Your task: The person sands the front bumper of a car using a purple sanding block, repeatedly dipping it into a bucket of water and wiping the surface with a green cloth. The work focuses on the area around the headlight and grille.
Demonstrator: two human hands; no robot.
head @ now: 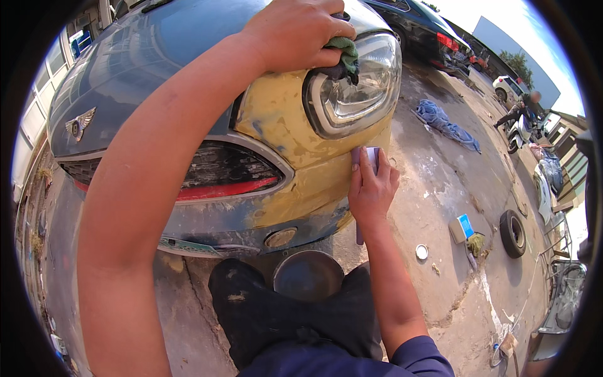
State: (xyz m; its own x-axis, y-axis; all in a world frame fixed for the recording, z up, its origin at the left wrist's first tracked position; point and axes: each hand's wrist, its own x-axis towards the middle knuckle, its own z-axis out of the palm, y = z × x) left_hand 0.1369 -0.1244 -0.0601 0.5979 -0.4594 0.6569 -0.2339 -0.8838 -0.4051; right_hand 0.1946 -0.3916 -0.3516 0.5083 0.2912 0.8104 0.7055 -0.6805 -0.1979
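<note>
At the top of the view, my left hand (301, 35) grips a bunched dark green and black cloth (346, 54), which hangs over the upper edge of a car's headlight (362, 89). My right hand (374, 188) presses a flat purplish sanding pad or block (372, 158) to the corner of the front bumper (320, 184), fingers spread over its back. Yellow filler, patchy and wet-looking, covers the bumper and the panel around the headlight. The grille (226, 167) has a red strip along its bottom. A dark bucket (308, 275) of liquid stands between my knees.
To the right on the concrete lie a blue cloth bundle (445, 125), a round white lid (421, 252), a blue-and-white box (461, 228) and a tire (512, 234). Behind stands a dark car (424, 35). A person (520, 106) sits on a scooter farther off.
</note>
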